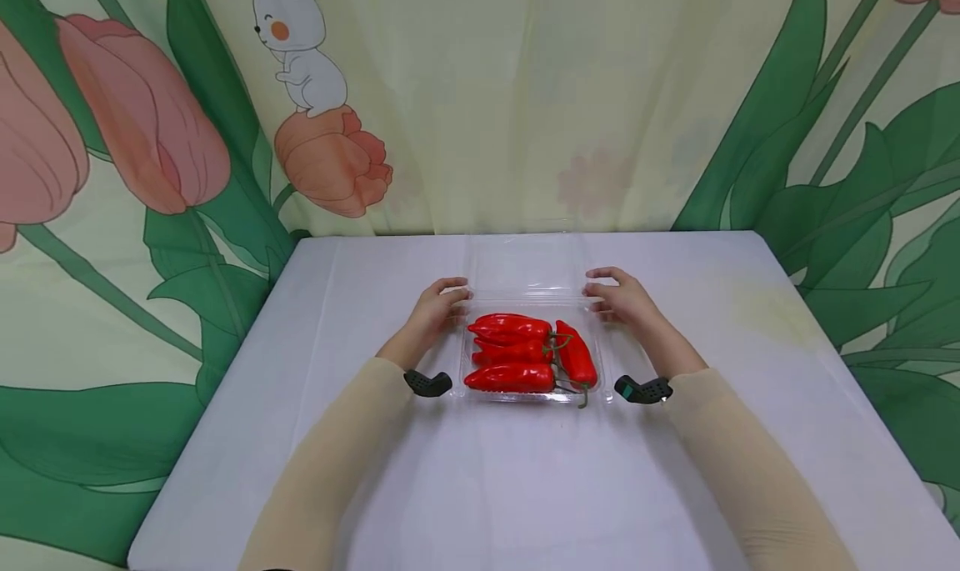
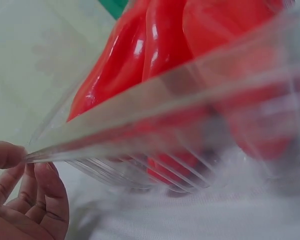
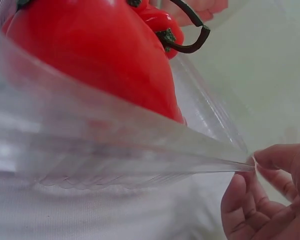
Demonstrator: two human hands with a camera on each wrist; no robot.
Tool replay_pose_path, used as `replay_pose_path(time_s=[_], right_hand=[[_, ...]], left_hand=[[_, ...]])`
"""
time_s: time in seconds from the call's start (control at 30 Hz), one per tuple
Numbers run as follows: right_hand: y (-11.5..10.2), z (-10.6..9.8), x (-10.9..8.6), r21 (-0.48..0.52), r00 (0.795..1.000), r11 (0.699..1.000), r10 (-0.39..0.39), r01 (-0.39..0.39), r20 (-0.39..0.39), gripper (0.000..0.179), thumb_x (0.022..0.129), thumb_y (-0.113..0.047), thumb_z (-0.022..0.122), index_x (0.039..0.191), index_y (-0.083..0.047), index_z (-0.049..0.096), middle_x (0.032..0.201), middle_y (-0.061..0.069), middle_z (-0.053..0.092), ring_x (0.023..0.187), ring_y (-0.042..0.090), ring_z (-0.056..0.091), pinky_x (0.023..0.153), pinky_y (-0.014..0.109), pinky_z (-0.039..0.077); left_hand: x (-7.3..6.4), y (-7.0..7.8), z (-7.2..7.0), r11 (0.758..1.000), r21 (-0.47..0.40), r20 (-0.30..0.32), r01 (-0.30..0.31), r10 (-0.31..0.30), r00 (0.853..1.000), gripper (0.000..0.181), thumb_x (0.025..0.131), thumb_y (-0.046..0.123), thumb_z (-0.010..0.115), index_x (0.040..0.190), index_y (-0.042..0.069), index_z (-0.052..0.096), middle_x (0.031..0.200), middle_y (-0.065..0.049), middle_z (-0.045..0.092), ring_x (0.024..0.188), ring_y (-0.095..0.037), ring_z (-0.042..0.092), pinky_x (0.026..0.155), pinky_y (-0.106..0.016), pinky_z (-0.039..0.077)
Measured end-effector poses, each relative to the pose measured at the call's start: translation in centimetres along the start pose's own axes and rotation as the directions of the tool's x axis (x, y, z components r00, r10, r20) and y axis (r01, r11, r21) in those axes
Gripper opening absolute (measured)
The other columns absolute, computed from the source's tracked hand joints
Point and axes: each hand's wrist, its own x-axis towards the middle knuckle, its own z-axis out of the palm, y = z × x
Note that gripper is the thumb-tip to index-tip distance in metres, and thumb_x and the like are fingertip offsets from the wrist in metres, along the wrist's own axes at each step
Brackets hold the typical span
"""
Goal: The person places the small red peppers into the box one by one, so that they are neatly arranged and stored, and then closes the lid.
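A clear plastic box [image 1: 459, 363] sits on the table with its hinged lid [image 1: 525, 267] folded open toward the back. Several glossy red peppers [image 1: 510, 378] lie inside; most lie sideways in a stack of rows, and one red pepper [image 1: 576, 356] is slanted at the right with its green stem over the front rim. My left hand [image 1: 441, 306] pinches the box's rim at the back left corner, thumb above and fingers below in the left wrist view. At the back right corner, my right hand [image 1: 624, 298] pinches the rim between thumb and fingers.
A white cloth covers the table [image 1: 480, 488]. Behind its far edge hangs a curtain [image 1: 487, 104] printed with tulips, leaves and a white rabbit. Black wrist cameras [image 1: 427, 383] sit at both cuffs, near the box's front corners.
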Motion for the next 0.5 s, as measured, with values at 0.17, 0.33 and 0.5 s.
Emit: replay_pose_path(time_s=[0.17, 0.33, 0.5], right_hand=[[0.8, 0.5, -0.8, 0.001, 0.999, 0.999, -0.046, 0.046, -0.020, 0.051, 0.106, -0.024, 0.058, 0.151, -0.008, 0.040, 0.139, 0.025, 0.055, 0.083, 0.015, 0.066, 0.075, 0.019, 0.057], [0.6, 0.1, -1.4, -0.001, 0.988, 0.989, -0.146, 0.146, -0.048, 0.043, 0.105, -0.021, 0.059, 0.142, -0.005, 0.045, 0.138, 0.025, 0.056, 0.106, 0.026, 0.065, 0.079, 0.018, 0.056], [0.6, -0.6, -1.7, -0.036, 0.975, 0.976, -0.216, 0.214, -0.050, 0.036, 0.103, -0.020, 0.061, 0.132, -0.002, 0.050, 0.134, 0.022, 0.054, 0.112, 0.030, 0.060, 0.083, 0.018, 0.055]], left_hand=[[-0.5, -1.0, 0.0, 1.000, 0.010, -0.016, -0.017, 0.018, 1.000, 0.036, 0.101, 0.019, 0.064, 0.136, 0.012, 0.057, 0.122, -0.015, 0.068, 0.072, -0.014, 0.063, 0.068, -0.022, 0.054], [-1.0, -0.6, 0.1, 0.998, -0.019, -0.019, -0.061, 0.061, 0.998, 0.024, 0.102, 0.017, 0.064, 0.125, 0.012, 0.060, 0.123, -0.015, 0.070, 0.074, -0.013, 0.063, 0.067, -0.022, 0.053], [-1.3, -0.1, -0.2, 0.996, -0.022, -0.007, -0.083, 0.083, 0.997, 0.017, 0.102, 0.015, 0.062, 0.118, 0.012, 0.061, 0.123, -0.012, 0.070, 0.080, -0.015, 0.065, 0.072, -0.023, 0.056]])
